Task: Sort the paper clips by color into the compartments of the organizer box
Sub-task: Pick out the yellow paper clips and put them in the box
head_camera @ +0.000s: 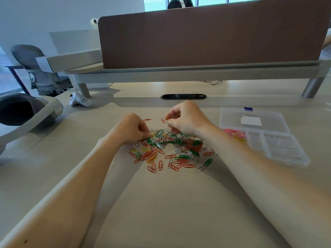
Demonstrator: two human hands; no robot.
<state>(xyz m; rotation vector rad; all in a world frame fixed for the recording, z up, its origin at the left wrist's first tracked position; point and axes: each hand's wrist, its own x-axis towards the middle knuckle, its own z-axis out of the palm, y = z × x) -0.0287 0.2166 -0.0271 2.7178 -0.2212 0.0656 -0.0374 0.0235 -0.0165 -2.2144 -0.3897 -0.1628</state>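
Glossy coated paper clips [172, 149], clear plastic organizer box [279, 149], matt desk [161, 203]

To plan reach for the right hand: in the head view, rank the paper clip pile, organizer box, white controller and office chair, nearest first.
1. paper clip pile, directly at the right hand.
2. organizer box, to its right.
3. white controller, far left on the desk.
4. office chair, beyond the desk, far left.

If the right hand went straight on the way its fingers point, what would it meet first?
Probably the loose red paper clip just beyond the right hand's fingers; depth is unclear.
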